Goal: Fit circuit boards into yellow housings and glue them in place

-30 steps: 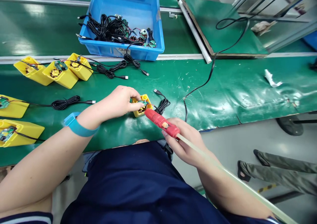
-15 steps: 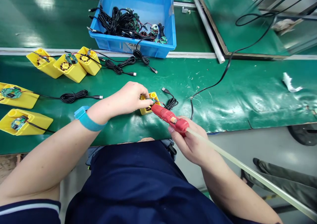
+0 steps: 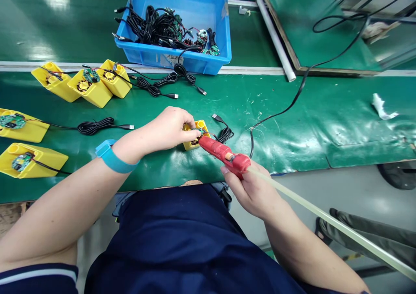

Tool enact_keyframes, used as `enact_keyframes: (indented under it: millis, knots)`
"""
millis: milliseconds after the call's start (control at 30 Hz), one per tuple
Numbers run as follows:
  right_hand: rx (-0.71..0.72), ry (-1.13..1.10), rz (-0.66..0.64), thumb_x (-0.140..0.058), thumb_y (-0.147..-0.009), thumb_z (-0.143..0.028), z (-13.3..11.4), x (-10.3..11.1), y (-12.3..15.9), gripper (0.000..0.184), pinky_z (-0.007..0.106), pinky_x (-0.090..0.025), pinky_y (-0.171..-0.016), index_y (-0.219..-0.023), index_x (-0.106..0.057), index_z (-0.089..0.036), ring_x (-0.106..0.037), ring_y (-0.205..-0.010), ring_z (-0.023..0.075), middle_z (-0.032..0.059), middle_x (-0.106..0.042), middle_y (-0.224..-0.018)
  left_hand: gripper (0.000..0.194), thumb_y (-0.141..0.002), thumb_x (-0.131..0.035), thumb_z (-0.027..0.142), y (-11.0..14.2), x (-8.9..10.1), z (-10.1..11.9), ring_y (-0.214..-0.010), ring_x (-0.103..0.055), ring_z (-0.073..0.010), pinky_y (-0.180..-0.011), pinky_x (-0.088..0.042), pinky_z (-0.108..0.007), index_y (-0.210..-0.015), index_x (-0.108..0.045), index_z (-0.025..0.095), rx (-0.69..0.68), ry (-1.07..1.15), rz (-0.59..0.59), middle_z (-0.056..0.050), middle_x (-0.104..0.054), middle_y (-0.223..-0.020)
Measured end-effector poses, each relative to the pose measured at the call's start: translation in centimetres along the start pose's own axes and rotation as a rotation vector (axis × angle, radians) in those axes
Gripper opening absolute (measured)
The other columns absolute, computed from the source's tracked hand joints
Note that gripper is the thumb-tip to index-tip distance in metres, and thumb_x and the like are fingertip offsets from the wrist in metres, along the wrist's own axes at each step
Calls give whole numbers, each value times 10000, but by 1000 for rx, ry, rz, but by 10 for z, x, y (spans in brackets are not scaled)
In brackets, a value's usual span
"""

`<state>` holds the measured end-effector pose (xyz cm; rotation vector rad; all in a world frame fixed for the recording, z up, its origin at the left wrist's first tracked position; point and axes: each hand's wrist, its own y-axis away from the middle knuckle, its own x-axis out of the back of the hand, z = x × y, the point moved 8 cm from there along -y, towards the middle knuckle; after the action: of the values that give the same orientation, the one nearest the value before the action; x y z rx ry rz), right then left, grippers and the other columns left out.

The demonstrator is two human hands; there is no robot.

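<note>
Glue gun: a red plastic hot glue gun (image 3: 224,155) lies tilted across the view, its long axis running from the rear at about 4 o'clock to the nozzle at about 10 o'clock.
Glue stick: a long translucent pale glue stick (image 3: 325,218) runs straight out of the rear of the gun toward 4 o'clock and past the edge of the frame.
Right hand: the right hand (image 3: 250,194) has a closed grip round the gun's body, with the gun resting across the fingers.
Left hand: the left hand (image 3: 170,129) comes in from 9 o'clock, its grip closed, fingertips (image 3: 188,127) pinching a small green circuit board (image 3: 199,131).
Board: it sits on a yellow plastic holder (image 3: 196,143), just at the nozzle (image 3: 202,140); whether the tip touches is hidden.
Edges: the holder stands near the belt's near edge, on a green conveyor-belt surface (image 3: 292,125).
Open room: bare belt stretches from 2 to 3 o'clock; a coiled black USB cable (image 3: 224,134) lies just beside the holder at 2 o'clock.
Beyond: a blue plastic crate (image 3: 208,64) of cables and boards sits at 12 o'clock; more yellow holders (image 3: 89,90) stand at 10 o'clock.
</note>
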<state>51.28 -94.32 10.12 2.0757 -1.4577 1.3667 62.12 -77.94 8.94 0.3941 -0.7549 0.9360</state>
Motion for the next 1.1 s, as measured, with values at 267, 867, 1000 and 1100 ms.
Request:
enact_keyframes:
  millis: [267,867,1000,1100]
  knots:
    - [20,31,0,-520,-968,-154,-1,-1,1,72,315,-506,-578,-952,-516,-224,-618,-659,188,34,-602,-818,189,-851,-683,336,1,0,1,-776,-676,-195,-736,-480,-327,-850,-783,176,3,-2,-3,-59,-775,-881]
    - [0,30,4,-519,-980,-174,-1,1,2,52,321,-509,-570,-992,-519,-225,-618,-664,192,32,-599,-811,163,-845,-686,329,1,1,1,-757,-670,-182,-721,-481,-312,-816,-766,190,-10,24,16,-47,-778,-876]
    - [6,26,9,-517,-979,-160,-1,0,2,67,314,-507,-572,-969,-508,-226,-609,-651,186,29,-596,-807,143,-830,-700,319,1,2,3,-756,-668,-188,-726,-482,-313,-799,-764,195,-6,37,23,-49,-781,-878]
    - [17,20,18,-521,-979,-153,-2,-1,3,71,315,-520,-602,-990,-509,-222,-623,-677,189,36,-608,-836,144,-828,-700,314,1,2,3,-759,-668,-193,-735,-481,-321,-799,-766,189,14,27,17,-54,-779,-882]
